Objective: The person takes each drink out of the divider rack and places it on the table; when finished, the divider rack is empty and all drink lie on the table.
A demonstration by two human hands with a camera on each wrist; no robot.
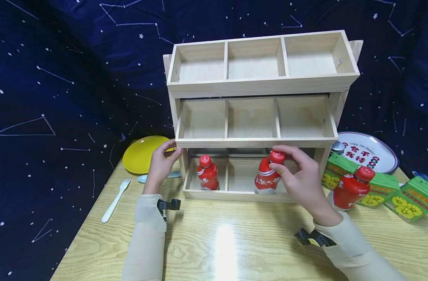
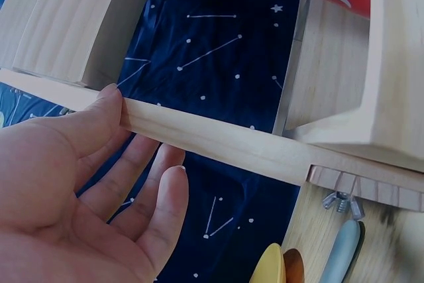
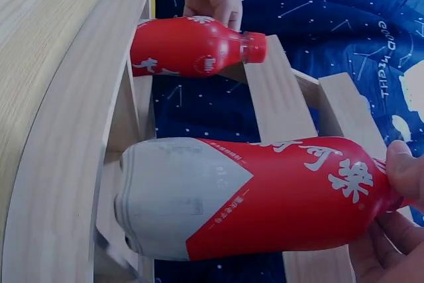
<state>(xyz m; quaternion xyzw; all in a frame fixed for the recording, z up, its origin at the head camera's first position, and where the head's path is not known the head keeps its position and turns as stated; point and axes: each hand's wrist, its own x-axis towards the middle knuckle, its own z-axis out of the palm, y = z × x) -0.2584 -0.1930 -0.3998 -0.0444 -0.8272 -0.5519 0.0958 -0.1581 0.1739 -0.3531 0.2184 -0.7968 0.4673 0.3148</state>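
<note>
A three-tier wooden shelf [image 1: 259, 143] with divided trays stands on the table. My right hand [image 1: 303, 177] pinches a red bottle [image 1: 268, 175] by its neck, just under the red cap. The bottle is slightly tilted, its grey-white base [image 3: 162, 197] at the bottom tray; whether it touches the tray floor I cannot tell. Another red bottle [image 1: 208, 175] stands in that tray's left compartment. At the shelf's left side, my left hand [image 1: 160, 164] holds the wooden side rail [image 2: 212, 138], thumb on one face and fingers round the other.
Right of the shelf stand a third red bottle [image 1: 350, 189], several green boxes with yellow flowers [image 1: 380, 189] and a white plate with red lettering [image 1: 386, 150]. On the left are a yellow plate [image 1: 141, 154], a white fork [image 1: 115, 201] and a light-blue utensil [image 1: 142, 178].
</note>
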